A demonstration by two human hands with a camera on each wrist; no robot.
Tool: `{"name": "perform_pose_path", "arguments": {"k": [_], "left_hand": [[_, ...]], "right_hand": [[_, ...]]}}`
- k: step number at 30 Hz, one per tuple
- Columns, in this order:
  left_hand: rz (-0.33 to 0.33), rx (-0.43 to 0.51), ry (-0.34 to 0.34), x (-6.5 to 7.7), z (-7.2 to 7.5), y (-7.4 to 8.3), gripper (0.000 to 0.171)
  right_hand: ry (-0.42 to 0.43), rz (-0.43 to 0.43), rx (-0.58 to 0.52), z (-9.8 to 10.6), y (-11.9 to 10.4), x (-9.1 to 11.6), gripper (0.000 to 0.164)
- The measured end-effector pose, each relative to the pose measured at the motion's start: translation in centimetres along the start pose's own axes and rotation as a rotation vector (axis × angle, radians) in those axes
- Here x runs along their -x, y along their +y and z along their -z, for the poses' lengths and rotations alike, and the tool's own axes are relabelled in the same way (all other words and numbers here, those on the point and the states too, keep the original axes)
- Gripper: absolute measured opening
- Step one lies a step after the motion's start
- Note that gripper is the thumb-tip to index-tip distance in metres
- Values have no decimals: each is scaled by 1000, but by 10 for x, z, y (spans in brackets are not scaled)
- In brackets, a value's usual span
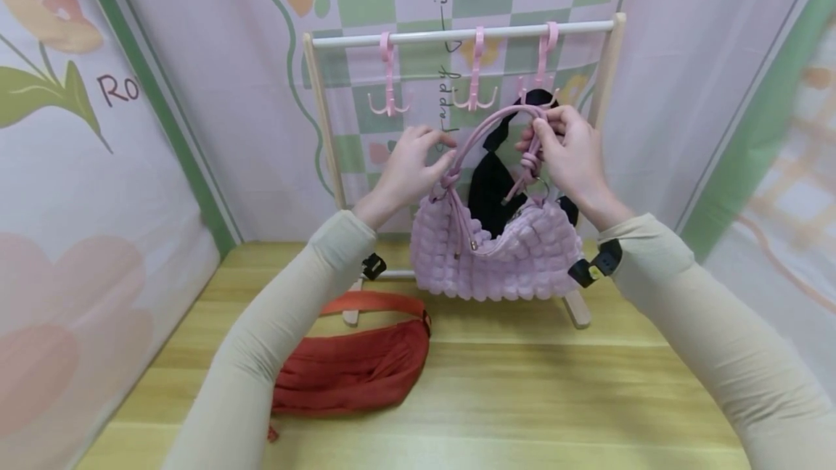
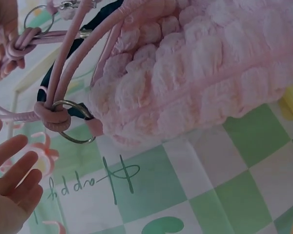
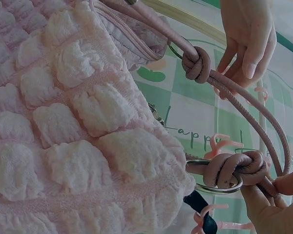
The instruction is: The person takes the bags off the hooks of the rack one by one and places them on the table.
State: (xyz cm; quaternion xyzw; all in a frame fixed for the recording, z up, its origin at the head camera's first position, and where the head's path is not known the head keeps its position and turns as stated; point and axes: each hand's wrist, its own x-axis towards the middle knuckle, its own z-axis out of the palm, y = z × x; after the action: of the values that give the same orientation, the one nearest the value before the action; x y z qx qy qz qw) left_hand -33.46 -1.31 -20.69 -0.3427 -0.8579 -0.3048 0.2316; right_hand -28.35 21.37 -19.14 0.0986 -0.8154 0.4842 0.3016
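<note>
A puffy pink handbag [image 1: 496, 270] hangs from its double cord handle [image 1: 483, 129] in front of a rack. My right hand [image 1: 576, 154] pinches that handle near its right knot; the right wrist view shows the thumb and fingers [image 3: 283, 187] closed on the cord just above the knot [image 3: 234, 170]. Beside the left knot [image 1: 451, 178] is my left hand [image 1: 416, 169], its fingers loosely spread and holding nothing. In the left wrist view, those fingers [image 2: 17, 178] are apart from the cord. Behind the handbag, a black bag [image 1: 490, 191] hangs at the right pink hook [image 1: 543, 56], partly hidden.
The rack has a white bar [image 1: 431, 37] on wooden posts. Two more pink hooks, a left one [image 1: 389, 78] and a middle one [image 1: 477, 75], hang from it. A red-orange waist bag [image 1: 355, 368] lies on the wooden table [image 1: 522, 390]. Printed cloth walls surround the table.
</note>
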Motion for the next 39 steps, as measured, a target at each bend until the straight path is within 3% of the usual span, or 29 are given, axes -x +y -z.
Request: {"name": "perform_pose_path", "arguments": {"k": [8, 16, 29, 39], "left_hand": [[5, 37, -39, 2, -7, 3, 22], [39, -3, -90, 3, -15, 3, 21], [123, 104, -69, 8, -7, 7, 13], [98, 134, -32, 12, -2, 3, 13]], "right_hand": [[0, -5, -10, 1, 2, 2, 24], [-12, -19, -28, 1, 4, 3, 24], [0, -26, -115, 1, 10, 7, 16], [-14, -57, -146, 0, 15, 14, 19]]}}
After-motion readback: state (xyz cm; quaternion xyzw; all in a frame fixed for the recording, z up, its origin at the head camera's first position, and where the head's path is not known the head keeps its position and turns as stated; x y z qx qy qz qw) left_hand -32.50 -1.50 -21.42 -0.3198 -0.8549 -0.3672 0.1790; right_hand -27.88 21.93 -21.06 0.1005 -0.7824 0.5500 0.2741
